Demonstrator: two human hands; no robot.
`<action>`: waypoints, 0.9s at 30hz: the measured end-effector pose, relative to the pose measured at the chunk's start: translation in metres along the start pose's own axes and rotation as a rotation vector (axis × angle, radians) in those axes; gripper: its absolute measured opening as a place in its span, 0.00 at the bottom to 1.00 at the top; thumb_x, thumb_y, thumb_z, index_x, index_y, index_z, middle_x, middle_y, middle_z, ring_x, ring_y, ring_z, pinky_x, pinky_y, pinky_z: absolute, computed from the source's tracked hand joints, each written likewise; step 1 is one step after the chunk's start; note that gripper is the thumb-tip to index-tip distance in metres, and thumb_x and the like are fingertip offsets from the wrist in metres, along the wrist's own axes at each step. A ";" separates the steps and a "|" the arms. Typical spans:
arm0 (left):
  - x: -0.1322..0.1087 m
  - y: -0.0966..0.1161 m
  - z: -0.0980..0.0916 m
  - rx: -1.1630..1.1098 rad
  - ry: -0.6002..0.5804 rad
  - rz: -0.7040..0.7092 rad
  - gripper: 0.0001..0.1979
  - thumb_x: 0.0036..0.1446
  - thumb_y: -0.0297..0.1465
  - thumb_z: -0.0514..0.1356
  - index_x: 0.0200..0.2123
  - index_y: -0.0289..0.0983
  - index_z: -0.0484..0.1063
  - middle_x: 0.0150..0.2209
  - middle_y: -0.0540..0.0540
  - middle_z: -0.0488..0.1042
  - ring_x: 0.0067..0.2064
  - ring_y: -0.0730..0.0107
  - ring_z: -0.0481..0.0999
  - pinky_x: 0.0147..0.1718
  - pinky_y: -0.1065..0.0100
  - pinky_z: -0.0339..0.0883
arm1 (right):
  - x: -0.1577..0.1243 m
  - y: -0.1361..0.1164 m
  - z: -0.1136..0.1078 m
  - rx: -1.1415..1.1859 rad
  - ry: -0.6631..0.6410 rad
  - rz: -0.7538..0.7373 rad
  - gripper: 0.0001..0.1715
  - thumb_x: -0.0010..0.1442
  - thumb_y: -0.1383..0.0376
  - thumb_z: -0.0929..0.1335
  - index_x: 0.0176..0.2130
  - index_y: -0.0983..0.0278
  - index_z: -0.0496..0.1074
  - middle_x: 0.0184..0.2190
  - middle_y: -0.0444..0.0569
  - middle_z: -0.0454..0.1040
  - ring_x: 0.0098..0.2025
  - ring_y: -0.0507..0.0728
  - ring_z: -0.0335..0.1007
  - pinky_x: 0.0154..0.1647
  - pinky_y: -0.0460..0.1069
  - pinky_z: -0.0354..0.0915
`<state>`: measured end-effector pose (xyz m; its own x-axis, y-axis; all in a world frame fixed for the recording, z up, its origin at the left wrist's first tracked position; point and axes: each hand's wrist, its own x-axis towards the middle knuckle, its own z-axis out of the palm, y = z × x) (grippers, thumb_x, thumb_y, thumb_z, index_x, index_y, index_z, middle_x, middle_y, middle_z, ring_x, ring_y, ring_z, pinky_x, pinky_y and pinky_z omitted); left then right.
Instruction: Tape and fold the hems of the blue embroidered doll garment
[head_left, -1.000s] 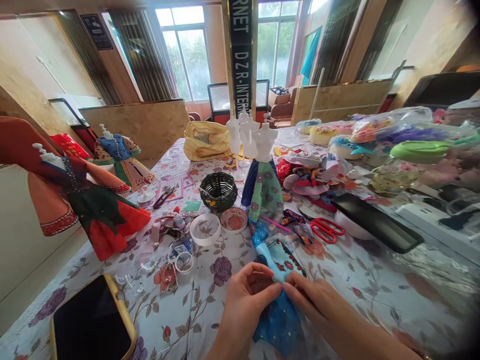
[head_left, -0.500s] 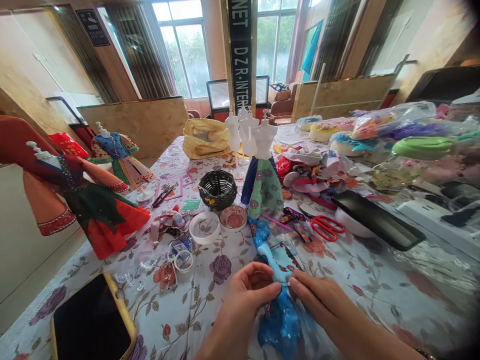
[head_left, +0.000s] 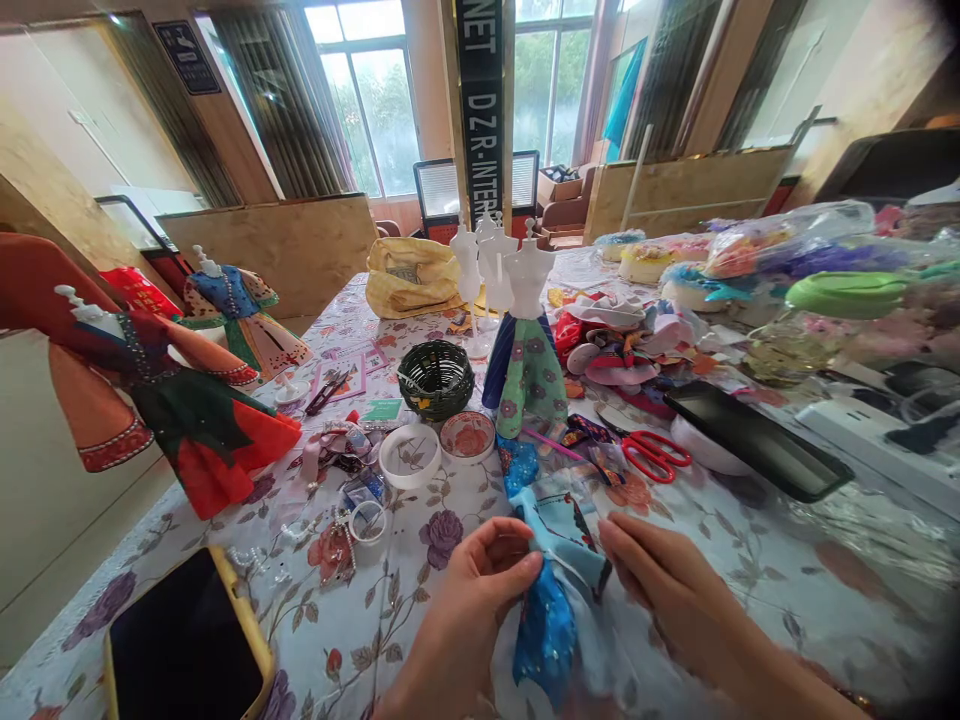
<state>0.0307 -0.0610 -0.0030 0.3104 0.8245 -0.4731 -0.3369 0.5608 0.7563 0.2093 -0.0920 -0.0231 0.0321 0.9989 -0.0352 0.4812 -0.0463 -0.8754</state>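
A small doll garment (head_left: 553, 560) lies in front of me, light blue at the bodice with glittery bright blue sleeves and some dark, red-flowered trim. My left hand (head_left: 487, 575) pinches its light blue edge between thumb and fingers. To the right of the cloth, my right hand (head_left: 660, 570) is held slightly away, thumb and fingertips pressed together. Whatever it may hold, perhaps something thin, is too small to see. Just beyond the garment stands a white mannequin (head_left: 527, 280) wearing a green flowered skirt (head_left: 531, 385).
Red-handled scissors (head_left: 654, 455) and a black phone (head_left: 757, 440) lie to the right. A yellow-cased phone (head_left: 191, 640) lies near left. Behind are white rings (head_left: 410, 457), a dark woven basket (head_left: 436, 378) and a yellow bag (head_left: 412, 278). Dressed mannequins (head_left: 150, 390) stand at left.
My right hand has let go of the garment and moved slightly up and right. My left hand has shifted a little left, still pinching the cloth, whose light blue part now shows more.
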 end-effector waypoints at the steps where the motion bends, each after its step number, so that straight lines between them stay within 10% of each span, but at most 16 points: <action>1: 0.000 0.001 -0.001 0.002 0.015 0.009 0.22 0.29 0.35 0.76 0.29 0.34 0.73 0.28 0.50 0.75 0.29 0.78 0.71 0.30 0.76 0.64 | 0.003 0.002 -0.002 -0.049 -0.007 0.016 0.25 0.64 0.51 0.55 0.21 0.60 0.57 0.16 0.40 0.58 0.19 0.51 0.54 0.19 0.46 0.52; 5: 0.002 0.003 -0.005 0.008 0.053 0.045 0.22 0.31 0.39 0.74 0.28 0.34 0.72 0.25 0.52 0.72 0.25 0.80 0.69 0.26 0.77 0.63 | 0.010 0.015 -0.010 -0.205 -0.148 0.096 0.26 0.63 0.51 0.57 0.22 0.62 0.66 0.15 0.43 0.66 0.20 0.52 0.61 0.22 0.47 0.56; 13: 0.010 -0.002 -0.007 -0.023 0.137 0.077 0.23 0.29 0.31 0.75 0.28 0.36 0.67 0.25 0.53 0.73 0.23 0.78 0.71 0.23 0.77 0.64 | 0.003 0.000 -0.007 0.215 -0.497 0.410 0.19 0.59 0.56 0.63 0.22 0.63 0.65 0.13 0.38 0.65 0.08 0.44 0.48 0.07 0.40 0.41; 27: 0.011 0.010 -0.014 -0.038 0.098 0.046 0.25 0.25 0.28 0.76 0.27 0.35 0.66 0.25 0.51 0.75 0.24 0.77 0.74 0.24 0.76 0.67 | 0.000 0.001 0.003 0.908 -0.241 0.556 0.09 0.58 0.61 0.67 0.35 0.65 0.73 0.31 0.44 0.75 0.15 0.41 0.58 0.09 0.36 0.44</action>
<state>0.0180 -0.0450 -0.0069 0.2065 0.8516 -0.4818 -0.3826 0.5235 0.7613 0.2076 -0.0921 -0.0254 -0.1752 0.8213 -0.5430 -0.3764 -0.5655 -0.7339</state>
